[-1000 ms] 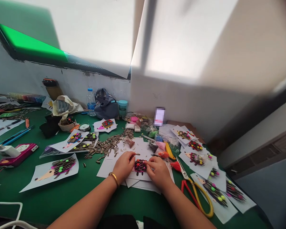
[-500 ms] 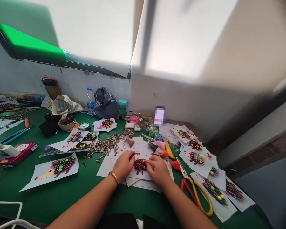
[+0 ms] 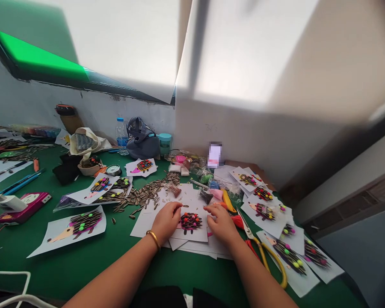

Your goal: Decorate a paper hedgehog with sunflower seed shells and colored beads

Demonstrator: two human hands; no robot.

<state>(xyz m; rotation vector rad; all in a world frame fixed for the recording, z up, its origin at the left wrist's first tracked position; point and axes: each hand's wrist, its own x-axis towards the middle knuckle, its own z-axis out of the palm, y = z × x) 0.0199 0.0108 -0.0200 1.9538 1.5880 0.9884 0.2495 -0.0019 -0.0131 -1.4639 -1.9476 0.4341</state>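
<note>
On a stack of white paper [image 3: 141,226] lies a hedgehog picture [image 3: 191,221], its spines made of sunflower seeds dotted with red and pink balls. My left hand [image 3: 167,220] rests at its left side, covering the hedgehog's head. Its fingers are curled close together, and whatever they may hold is hidden. To the right of the picture my right hand [image 3: 221,220] is apart from the seeds, fingers loosely stretched with nothing visible in them. Small bags of coloured clay [image 3: 215,194] lie just beyond it. Loose sunflower seeds [image 3: 144,192] spread out past my left hand.
Scissors [image 3: 256,239] with yellow and red handles lie beside my right forearm. Finished hedgehog pictures [image 3: 287,252] overlap at the right, with another [image 3: 80,226] at the left. A water bottle [image 3: 122,137], grey bag [image 3: 143,143] and phone [image 3: 214,155] stand by the wall.
My right hand has moved right, off the hedgehog's spines, and its fingers have spread. More of the red and pink balls now shows. My left hand has stayed in place.
</note>
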